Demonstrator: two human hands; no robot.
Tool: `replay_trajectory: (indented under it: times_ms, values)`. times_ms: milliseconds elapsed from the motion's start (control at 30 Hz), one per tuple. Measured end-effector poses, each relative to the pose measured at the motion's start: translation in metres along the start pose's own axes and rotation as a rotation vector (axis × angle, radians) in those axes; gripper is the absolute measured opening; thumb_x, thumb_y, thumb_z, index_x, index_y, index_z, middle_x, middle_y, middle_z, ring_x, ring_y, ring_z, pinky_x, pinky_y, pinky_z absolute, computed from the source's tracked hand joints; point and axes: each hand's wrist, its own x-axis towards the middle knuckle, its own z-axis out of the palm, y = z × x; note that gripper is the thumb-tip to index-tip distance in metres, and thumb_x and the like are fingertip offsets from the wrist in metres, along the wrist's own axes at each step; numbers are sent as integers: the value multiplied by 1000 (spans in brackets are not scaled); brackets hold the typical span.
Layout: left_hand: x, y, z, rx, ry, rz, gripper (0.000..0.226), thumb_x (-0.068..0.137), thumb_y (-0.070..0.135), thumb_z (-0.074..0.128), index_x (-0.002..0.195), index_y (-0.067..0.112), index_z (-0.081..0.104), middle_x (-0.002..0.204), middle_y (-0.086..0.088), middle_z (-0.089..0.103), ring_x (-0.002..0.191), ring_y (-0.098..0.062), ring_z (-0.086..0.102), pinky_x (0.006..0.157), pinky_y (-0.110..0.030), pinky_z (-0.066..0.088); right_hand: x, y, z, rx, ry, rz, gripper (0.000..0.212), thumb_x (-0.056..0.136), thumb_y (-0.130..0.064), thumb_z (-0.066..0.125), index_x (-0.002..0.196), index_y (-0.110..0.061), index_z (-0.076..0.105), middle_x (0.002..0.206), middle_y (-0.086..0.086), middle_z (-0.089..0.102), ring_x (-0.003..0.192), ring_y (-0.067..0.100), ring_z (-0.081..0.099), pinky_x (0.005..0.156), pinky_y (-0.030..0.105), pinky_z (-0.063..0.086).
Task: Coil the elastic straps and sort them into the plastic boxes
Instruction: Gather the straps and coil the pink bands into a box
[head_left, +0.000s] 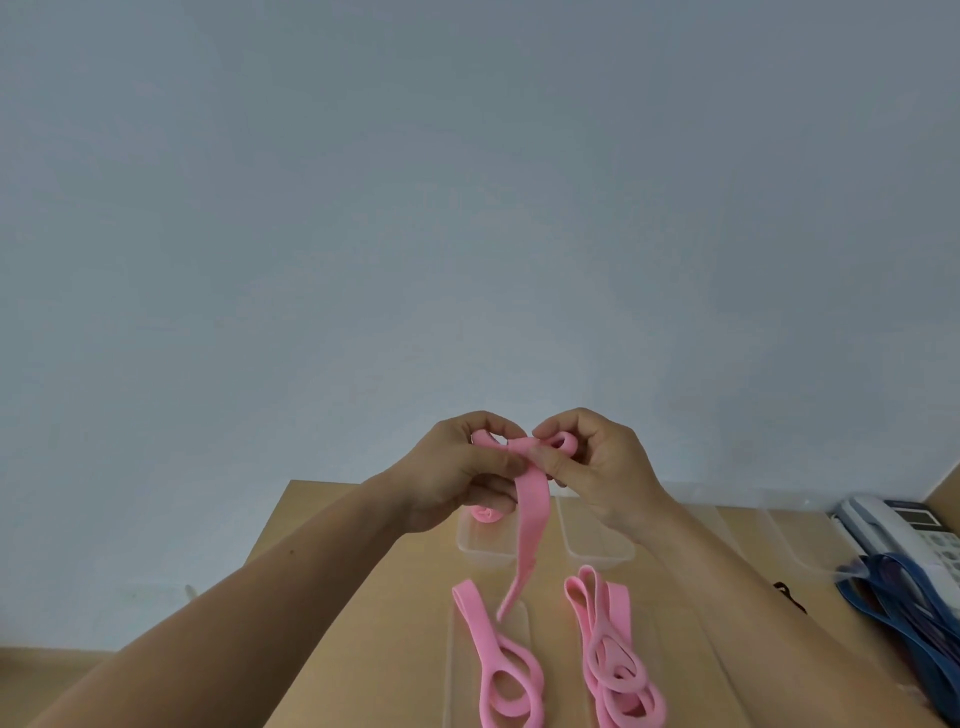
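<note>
Fingers of the left grip (457, 467) and right grip (597, 462) hide the coiled end of the pink strap (531, 525). Under the left grip, a pink roll (485, 514) barely shows. Below the grip, the loose strap (475, 618) and pink bundle (602, 613), and to its right the blue straps (904, 608), run off-frame.

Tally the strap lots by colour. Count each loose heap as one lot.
Pink: 4, the strap held by the left hand and right hand, a coil in a box, a left heap and a right heap on the table.
Blue: 1, a blue heap.
Total: 5
</note>
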Motion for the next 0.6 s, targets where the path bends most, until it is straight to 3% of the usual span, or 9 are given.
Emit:
replay_trajectory:
  times_ms: [133,300,367,467,600]
  values:
    - [1,0,2,-38,-13,23,32,82,14,78,110,2,65,93,-22,71,77,-29,65,72,-34,59,0,5,-4,-30,-6,-28,19,81,-16,80,86,-31,71,79,-15,69,74,3,64,70,16,52]
    - [6,-7,4,-8,66,109,22,84,2,75,104,2,66,90,-22,72,80,-34,70,74,-41,59,-1,8,-4,-7,-14,-4,28,82,-3,76,91,-29,70,85,-13,70,79,6,66,75,21,55]
    - [7,-9,3,39,85,157,19,84,-2,73,101,4,66,86,-18,73,78,-33,71,70,-36,60,-1,9,-3,3,9,20,28,84,-6,75,101,-26,67,91,-10,72,82,8,67,77,22,56]
    - [8,-12,1,190,139,217,22,84,1,73,103,6,65,91,-17,74,78,-30,71,71,-34,59,1,6,-2,36,0,99,27,89,-14,71,114,-18,63,89,1,72,72,13,67,70,24,55]
    - [8,-14,0,368,189,276,17,83,8,75,99,13,71,93,-1,76,82,-17,72,72,-26,58,2,3,2,-23,-36,156,14,93,-27,66,97,-14,70,72,4,71,60,15,63,58,28,52]
